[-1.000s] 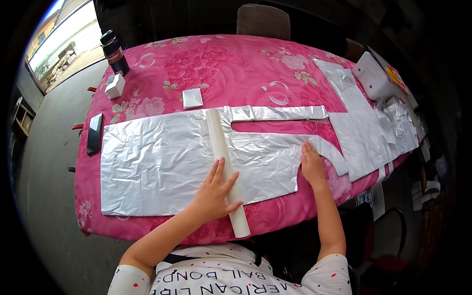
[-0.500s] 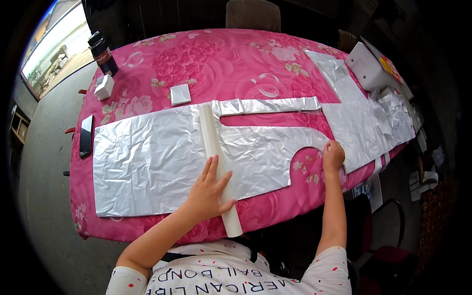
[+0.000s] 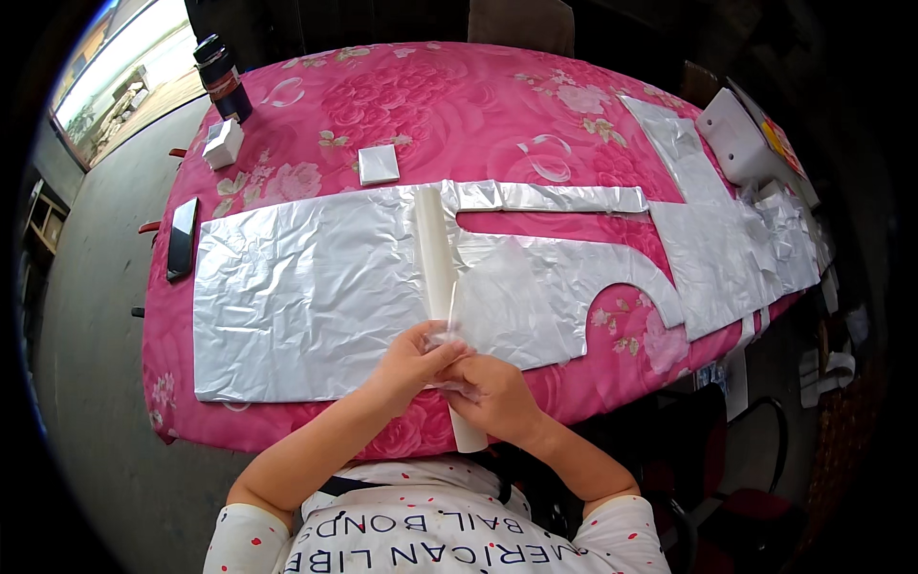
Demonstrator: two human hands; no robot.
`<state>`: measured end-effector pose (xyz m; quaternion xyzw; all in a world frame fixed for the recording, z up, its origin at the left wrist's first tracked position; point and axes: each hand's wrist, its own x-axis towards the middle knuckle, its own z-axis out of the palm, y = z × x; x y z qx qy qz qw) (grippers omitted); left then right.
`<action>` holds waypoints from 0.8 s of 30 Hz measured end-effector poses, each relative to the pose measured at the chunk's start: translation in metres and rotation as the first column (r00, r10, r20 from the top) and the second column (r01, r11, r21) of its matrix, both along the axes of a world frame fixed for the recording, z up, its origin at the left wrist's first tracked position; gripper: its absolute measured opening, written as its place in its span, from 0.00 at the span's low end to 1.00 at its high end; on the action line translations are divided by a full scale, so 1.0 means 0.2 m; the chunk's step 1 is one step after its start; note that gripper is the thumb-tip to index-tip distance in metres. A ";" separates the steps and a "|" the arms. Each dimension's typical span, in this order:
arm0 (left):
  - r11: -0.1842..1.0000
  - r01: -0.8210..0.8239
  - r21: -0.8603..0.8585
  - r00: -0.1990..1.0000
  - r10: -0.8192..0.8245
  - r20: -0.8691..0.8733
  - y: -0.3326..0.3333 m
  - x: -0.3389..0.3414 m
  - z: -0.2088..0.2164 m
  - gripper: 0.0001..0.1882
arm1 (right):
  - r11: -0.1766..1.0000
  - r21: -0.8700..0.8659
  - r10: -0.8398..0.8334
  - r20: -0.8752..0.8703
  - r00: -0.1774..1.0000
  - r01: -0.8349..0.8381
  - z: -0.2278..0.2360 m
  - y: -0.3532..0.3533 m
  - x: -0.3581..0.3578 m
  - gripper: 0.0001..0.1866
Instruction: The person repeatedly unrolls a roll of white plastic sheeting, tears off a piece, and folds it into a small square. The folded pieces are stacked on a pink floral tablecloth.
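Note:
My left hand and my right hand meet over the near part of a pale roll. Both sets of fingers are closed on a piece of clear plastic film, which fans out upward and to the right. The roll lies lengthwise away from me, its near end poking out below my hands. Beneath it a crinkled, silvery-white plastic sheet is spread flat, with a straight strip and a curved arm at its right side. My fingertips are partly hidden behind the bunched film.
A pink floral tablecloth covers the table. To the left are a black phone, a white box and a dark bottle. A square white packet lies beyond the sheet. More silvery plastic and a white container are at right.
My right hand has left the sheet's curved arm and come to my left hand above the roll. A clear film now shows between them. The view has shifted slightly.

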<state>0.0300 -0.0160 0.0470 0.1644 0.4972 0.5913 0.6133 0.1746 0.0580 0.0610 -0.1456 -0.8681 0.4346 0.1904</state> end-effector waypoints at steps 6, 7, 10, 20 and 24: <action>0.982 0.022 -0.187 0.957 -0.075 -0.282 -0.36 -0.56 -0.02 0.16 | 0.982 0.184 -0.028 -0.019 0.999 0.031 0.05 -0.12 0.06 0.14; 0.971 -0.007 -0.241 0.944 -0.073 -0.322 -0.44 -0.67 -0.02 0.16 | 0.965 0.247 -0.099 0.017 0.995 0.092 0.04 -0.13 0.09 0.14; 0.935 -0.168 -0.311 0.928 0.043 -0.370 -0.69 -0.91 -0.05 0.13 | 0.874 0.406 -0.337 0.108 0.935 0.268 0.02 -0.18 0.16 0.24; 0.946 -0.291 -0.140 -0.310 -0.232 -0.922 -0.63 -0.89 0.05 0.21 | 0.912 -0.046 -0.314 0.565 0.763 0.409 -0.04 -0.23 0.20 0.29; 0.980 0.006 0.199 -0.125 0.198 -0.972 -0.29 -0.59 0.02 0.21 | 0.900 -0.086 -0.302 0.583 0.754 0.427 -0.03 -0.22 0.22 0.28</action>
